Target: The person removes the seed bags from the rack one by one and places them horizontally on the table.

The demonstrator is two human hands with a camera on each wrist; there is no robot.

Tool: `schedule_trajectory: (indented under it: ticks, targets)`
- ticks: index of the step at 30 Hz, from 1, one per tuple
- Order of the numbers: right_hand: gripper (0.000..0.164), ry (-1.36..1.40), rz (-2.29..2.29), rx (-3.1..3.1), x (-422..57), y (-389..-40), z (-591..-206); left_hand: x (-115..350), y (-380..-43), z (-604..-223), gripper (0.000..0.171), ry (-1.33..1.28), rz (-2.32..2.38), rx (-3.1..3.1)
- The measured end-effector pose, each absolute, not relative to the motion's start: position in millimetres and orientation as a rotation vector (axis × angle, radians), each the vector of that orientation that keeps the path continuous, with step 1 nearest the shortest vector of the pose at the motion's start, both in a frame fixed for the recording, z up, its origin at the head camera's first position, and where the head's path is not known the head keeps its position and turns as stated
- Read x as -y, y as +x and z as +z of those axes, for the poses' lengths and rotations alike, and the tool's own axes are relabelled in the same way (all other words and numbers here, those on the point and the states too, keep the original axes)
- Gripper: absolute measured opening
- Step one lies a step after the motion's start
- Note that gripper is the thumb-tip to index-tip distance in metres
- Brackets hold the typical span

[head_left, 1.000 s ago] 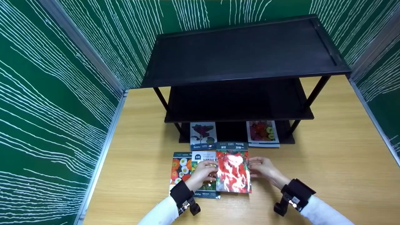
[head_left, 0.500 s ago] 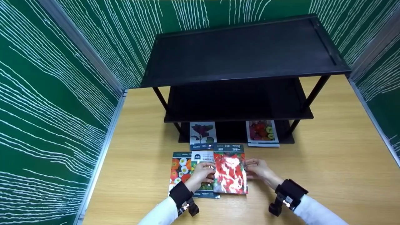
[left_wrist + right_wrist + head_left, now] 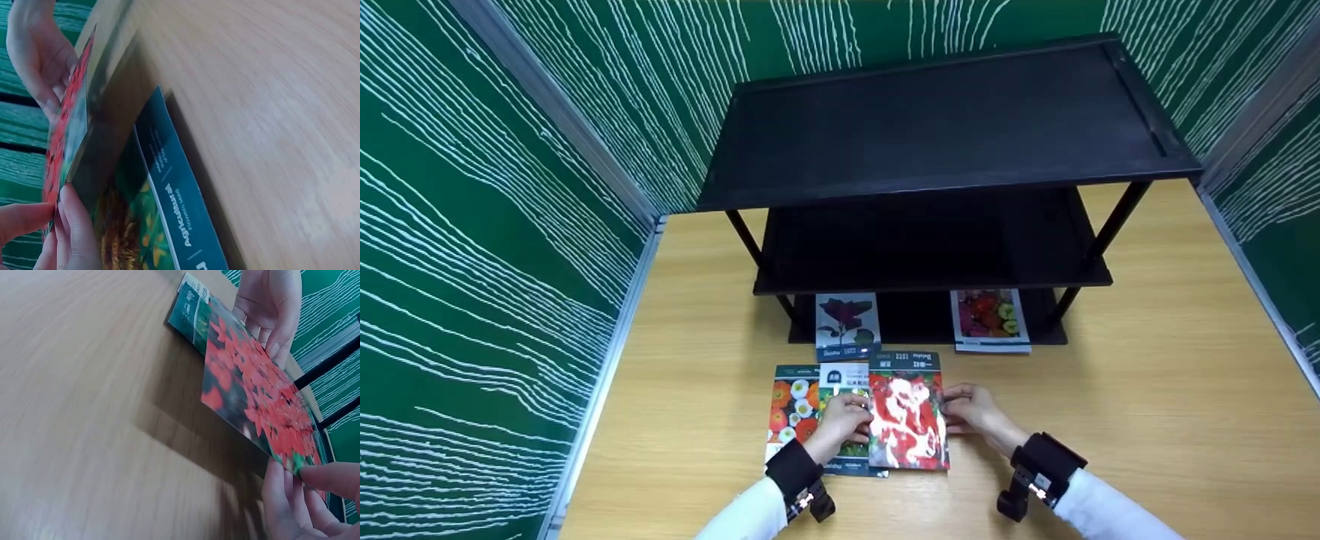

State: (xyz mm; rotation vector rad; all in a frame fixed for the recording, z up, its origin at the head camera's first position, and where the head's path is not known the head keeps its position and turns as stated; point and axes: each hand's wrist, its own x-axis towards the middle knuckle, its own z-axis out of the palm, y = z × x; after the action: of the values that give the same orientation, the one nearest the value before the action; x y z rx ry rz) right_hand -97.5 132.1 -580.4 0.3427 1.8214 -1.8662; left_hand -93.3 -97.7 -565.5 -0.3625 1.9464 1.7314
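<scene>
Both hands hold a flower seed packet [image 3: 907, 420] printed with red blossoms and a dark top band. Thumb and fingers of my left hand [image 3: 841, 424] pinch its left edge. My right hand [image 3: 975, 412] pinches the opposite edge. In the right wrist view the packet is tilted above the table, its shadow falling below. Under my left hand lies a seed packet with yellow flowers [image 3: 844, 373], its dark bottom band [image 3: 183, 185] near in the left wrist view. This packet partly covers another with orange and white flowers [image 3: 793, 405].
A black three-tier shelf [image 3: 952, 127] stands behind the hands. Its lowest tier carries a packet with a dark-red leafy plant [image 3: 846, 322] at left and a stack of packets with colourful flowers [image 3: 988, 319] at right. Green, white-streaked walls [image 3: 472, 262] enclose the wooden table [image 3: 1170, 390].
The red-flower packet has shifted left and slightly toward the person, overlapping more of the yellow-flower packet. The right hand has moved left with it; the left hand has shifted only slightly.
</scene>
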Motion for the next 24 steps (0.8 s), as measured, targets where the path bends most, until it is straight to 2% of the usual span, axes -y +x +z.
schedule_trajectory:
  ticks: [6, 15, 24]
  targets:
    - [0.029, 0.39, -1.853, -1.881, -128, -96, -585, 98, -89, -553, 0.025, -0.339, 1.683, -1.99]
    - [0.025, 0.37, -1.824, -1.939, -124, -95, -590, 99, -88, -579, 0.019, -0.362, 1.662, -2.07]
    - [0.025, 0.324, -1.82, -1.934, -123, -93, -593, 97, -87, -585, 0.018, -0.363, 1.679, -2.115]
